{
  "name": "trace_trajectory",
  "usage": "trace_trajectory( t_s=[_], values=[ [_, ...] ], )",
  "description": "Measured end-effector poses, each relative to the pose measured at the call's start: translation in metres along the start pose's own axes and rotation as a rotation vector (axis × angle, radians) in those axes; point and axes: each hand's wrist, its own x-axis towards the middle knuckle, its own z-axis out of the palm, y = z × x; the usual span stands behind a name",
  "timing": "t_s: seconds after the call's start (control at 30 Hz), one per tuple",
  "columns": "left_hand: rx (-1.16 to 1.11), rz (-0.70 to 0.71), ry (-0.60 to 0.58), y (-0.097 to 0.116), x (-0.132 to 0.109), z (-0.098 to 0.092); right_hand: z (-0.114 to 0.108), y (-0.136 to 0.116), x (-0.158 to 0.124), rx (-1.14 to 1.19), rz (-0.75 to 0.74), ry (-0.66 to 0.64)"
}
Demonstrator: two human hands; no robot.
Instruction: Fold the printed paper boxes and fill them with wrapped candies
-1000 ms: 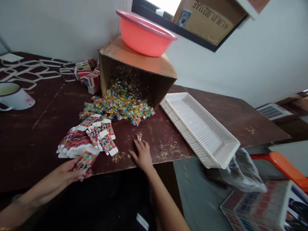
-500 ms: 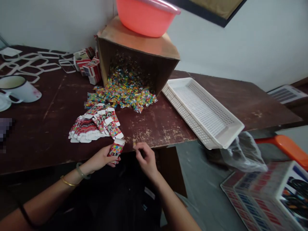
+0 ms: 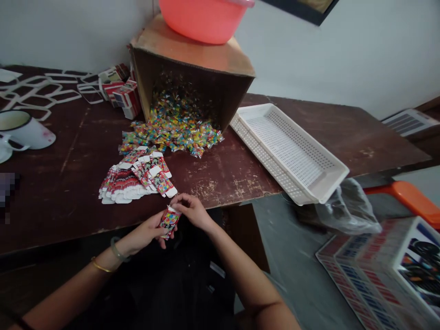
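My left hand (image 3: 154,229) is wrapped round a small red printed cardboard box (image 3: 169,219), held tilted at the table's front edge. The fingertips of my right hand (image 3: 190,208) are pinched together at that box's white upper end; whatever is between them is hidden. Just beyond my hands lies a fanned pile of flattened or unfilled small boxes (image 3: 127,183) with the same red print. Behind the pile, many clear-wrapped colourful candies (image 3: 178,130) spill out of a large cardboard carton (image 3: 192,50) lying on its side.
A white perforated plastic basket (image 3: 292,151) stands right of the carton, reaching the table edge. A pink basin (image 3: 206,20) rests on the carton. At left are an enamel mug (image 3: 34,133) and red boxes (image 3: 127,98). An orange stool (image 3: 409,197) and plastic crate (image 3: 364,261) stand at lower right.
My right hand has moved left, from beside the small box onto its upper end. My left hand still holds the box. The view has shifted slightly.
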Motion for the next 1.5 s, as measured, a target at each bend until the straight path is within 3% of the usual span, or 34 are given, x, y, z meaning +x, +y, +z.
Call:
trace_trajectory(
  t_s=[0.17,0.2,0.33,0.4,0.5,0.63,0.73,0.8,0.9,0.97,1.07,1.13,1.2,1.33,1.5],
  values=[
    [0.053,-0.053,0.072,0.0,0.004,-0.003,-0.021,-0.013,0.004,0.109,0.041,0.142],
    [0.059,-0.053,0.088,0.001,0.005,-0.003,-0.025,-0.018,0.005,0.158,0.06,0.127],
    [0.109,-0.027,0.101,0.005,0.006,-0.003,-0.029,-0.028,0.01,0.233,0.166,-0.135],
    [0.15,-0.006,0.109,0.006,0.006,-0.003,-0.025,-0.025,0.012,0.176,0.16,-0.124],
    [0.177,0.009,0.115,0.003,0.005,-0.004,-0.017,-0.018,0.012,0.071,0.083,-0.057],
    [0.114,-0.002,0.112,-0.001,0.003,-0.005,-0.003,-0.018,0.004,-0.183,-0.075,-0.118],
    [-0.032,-0.006,0.147,-0.003,0.003,-0.005,0.008,-0.021,-0.007,-0.426,-0.214,0.044],
    [-0.079,-0.027,0.206,-0.004,0.003,-0.005,0.014,-0.02,-0.016,-0.49,-0.284,0.071],
    [-0.107,-0.039,0.23,-0.003,0.004,-0.006,0.018,-0.012,-0.025,-0.293,-0.268,0.097],
    [-0.141,-0.032,0.209,-0.001,0.004,-0.006,0.017,-0.004,-0.027,-0.004,-0.116,0.137],
    [-0.032,0.012,0.228,0.002,0.004,-0.005,0.015,0.007,-0.024,0.346,0.179,-0.004],
    [0.141,0.084,0.239,0.003,0.005,-0.006,0.015,0.007,-0.021,0.347,0.218,-0.067],
    [0.224,0.125,0.237,0.004,0.006,-0.008,0.015,0.0,-0.02,0.169,0.075,-0.052],
    [0.049,0.085,0.212,0.009,0.007,-0.013,0.012,-0.022,-0.019,-0.115,-0.242,-0.066],
    [0.045,0.114,0.038,0.016,0.002,-0.01,0.002,-0.026,-0.014,-0.11,-0.194,0.032]
  ],
)
